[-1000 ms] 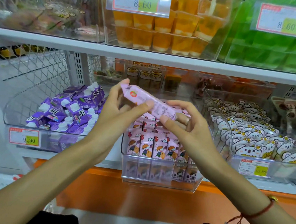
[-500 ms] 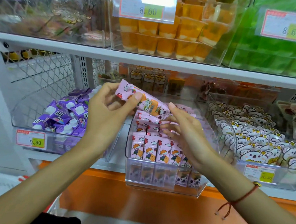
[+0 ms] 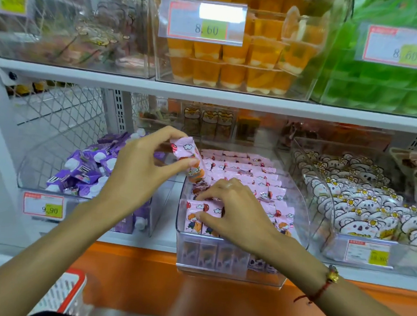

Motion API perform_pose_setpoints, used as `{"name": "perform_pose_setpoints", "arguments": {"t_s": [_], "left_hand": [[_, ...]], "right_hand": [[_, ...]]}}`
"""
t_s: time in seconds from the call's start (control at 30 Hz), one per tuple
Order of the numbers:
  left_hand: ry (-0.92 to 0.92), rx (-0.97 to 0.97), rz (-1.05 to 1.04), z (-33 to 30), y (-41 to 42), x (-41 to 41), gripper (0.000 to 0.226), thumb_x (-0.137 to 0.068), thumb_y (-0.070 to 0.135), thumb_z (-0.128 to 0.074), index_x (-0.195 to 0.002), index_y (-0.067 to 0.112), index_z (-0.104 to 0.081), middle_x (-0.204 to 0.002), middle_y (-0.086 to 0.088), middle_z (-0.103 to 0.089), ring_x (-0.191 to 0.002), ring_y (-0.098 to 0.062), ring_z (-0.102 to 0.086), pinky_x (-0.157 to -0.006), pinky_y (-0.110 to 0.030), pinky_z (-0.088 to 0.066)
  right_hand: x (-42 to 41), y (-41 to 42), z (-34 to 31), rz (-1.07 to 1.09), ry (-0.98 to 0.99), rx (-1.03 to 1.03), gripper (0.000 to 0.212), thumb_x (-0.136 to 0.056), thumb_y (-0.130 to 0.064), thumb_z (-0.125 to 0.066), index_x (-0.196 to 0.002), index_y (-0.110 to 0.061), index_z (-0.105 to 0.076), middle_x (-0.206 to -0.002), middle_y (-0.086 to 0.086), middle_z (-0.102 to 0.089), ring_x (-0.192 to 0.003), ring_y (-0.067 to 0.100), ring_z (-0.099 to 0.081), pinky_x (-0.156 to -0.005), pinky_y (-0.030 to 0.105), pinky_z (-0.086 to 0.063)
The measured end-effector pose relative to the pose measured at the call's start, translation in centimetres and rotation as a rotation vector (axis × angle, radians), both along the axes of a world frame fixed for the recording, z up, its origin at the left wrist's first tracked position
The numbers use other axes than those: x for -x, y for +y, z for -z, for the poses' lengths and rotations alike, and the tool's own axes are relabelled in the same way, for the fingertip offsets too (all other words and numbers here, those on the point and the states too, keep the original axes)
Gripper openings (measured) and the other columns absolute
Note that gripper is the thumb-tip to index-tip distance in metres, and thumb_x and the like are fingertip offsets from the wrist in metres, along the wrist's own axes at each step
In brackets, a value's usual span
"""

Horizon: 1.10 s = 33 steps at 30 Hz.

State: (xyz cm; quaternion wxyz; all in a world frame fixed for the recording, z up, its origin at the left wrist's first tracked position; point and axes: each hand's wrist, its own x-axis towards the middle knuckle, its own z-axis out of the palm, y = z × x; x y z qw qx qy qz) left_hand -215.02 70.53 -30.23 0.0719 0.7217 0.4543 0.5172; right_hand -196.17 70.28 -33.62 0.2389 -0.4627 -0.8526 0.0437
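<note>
head view, shelf of snacks, items as seen.

1. left hand [image 3: 138,168]: raised over the gap between two bins, thumb and fingertips pinching a pink packet [image 3: 186,160]. the packet is tilted, its lower end dipping over the back left corner of the clear bin [image 3: 221,256], above the stock. the fingers hide part of its print.
2. right hand [image 3: 233,208]: inside the same bin, fingers bent, tips on the tops of the front-row packets [image 3: 194,220], thumb against the face of one, so pinching it. the hand covers the middle of that row. a red cord bracelet [image 3: 326,284] sits on the wrist.
3. pink packets [image 3: 245,171]: upright in close rows behind the right hand, filling the bin to its back wall.
4. purple pouches [image 3: 84,167]: heaped loose in the clear bin just left, partly behind the left hand; price tag 9.90 [image 3: 43,207] on its front.
5. koala-face packets [image 3: 361,203]: stacked in the bin just right, with a tag whose figures are too blurred to read.
6. orange jelly cups [image 3: 233,61]: two tiers on the shelf above, behind a tag reading 8.60 [image 3: 203,23].
7. green packs [image 3: 378,82]: next bin to the right on that shelf.
8. red-and-white basket [image 3: 60,293]: low at the left, below the orange ledge [image 3: 146,276].
</note>
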Motion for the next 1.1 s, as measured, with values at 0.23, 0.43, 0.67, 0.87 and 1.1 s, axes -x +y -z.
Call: {"name": "perform_pose_setpoints", "arguments": {"t_s": [0.23,0.43,0.67,0.87,1.1], "left_hand": [[0.518,0.274,0.041,-1.4,1.9,-0.7,0.036,-0.071,0.045,-0.079,-0.103,0.032,-0.067,-0.092,0.013,-0.065,-0.080,-0.006,-0.056,-0.073,-0.028,-0.045],[0.567,0.268,-0.127,-0.9,2.2,-2.0,0.055,-0.066,0.048,-0.080,-0.115,0.035,-0.060,-0.096,0.018,-0.059,-0.088,-0.006,-0.050,-0.063,-0.025,-0.035],[0.520,0.084,-0.144,1.0,-0.5,-1.0,0.019,-0.084,0.043,-0.067,-0.102,0.035,-0.065,-0.099,0.018,-0.059,-0.094,-0.006,-0.050,-0.068,-0.026,-0.037],[0.633,0.084,-0.106,1.8,-1.5,-0.9,0.034,-0.081,0.053,-0.065,-0.110,0.035,-0.067,-0.121,0.019,-0.055,-0.116,-0.005,-0.039,-0.086,-0.021,-0.035],[0.907,0.119,-0.117,2.8,-1.0,-1.9,0.044,-0.084,0.057,-0.054,-0.121,0.031,-0.057,-0.143,0.013,-0.035,-0.131,-0.011,-0.023,-0.098,-0.026,-0.019]], "right_hand": [[-1.3,-0.1,0.6,-0.026,0.065,0.028,0.032,-0.082,-0.045,-0.067,-0.110,-0.030,-0.067,-0.110,-0.009,-0.060,-0.103,0.008,-0.042,-0.087,0.029,-0.036],[-1.0,0.1,0.7,-0.006,0.048,-0.004,0.036,-0.083,-0.046,-0.065,-0.115,-0.031,-0.066,-0.112,-0.009,-0.062,-0.106,0.009,-0.042,-0.087,0.026,-0.035],[-1.4,0.2,0.3,-0.021,0.125,-0.006,0.027,-0.089,-0.033,-0.061,-0.116,-0.029,-0.065,-0.111,-0.009,-0.062,-0.107,0.009,-0.046,-0.088,0.027,-0.039],[-0.7,0.9,0.3,0.011,-0.107,-0.013,0.040,-0.097,-0.033,-0.045,-0.136,-0.025,-0.050,-0.133,-0.003,-0.050,-0.121,0.016,-0.036,-0.097,0.032,-0.032],[-2.0,0.5,0.0,0.024,-0.056,0.045,0.041,-0.092,-0.032,-0.056,-0.133,-0.025,-0.053,-0.128,-0.003,-0.056,-0.119,0.017,-0.041,-0.098,0.031,-0.036]]}}
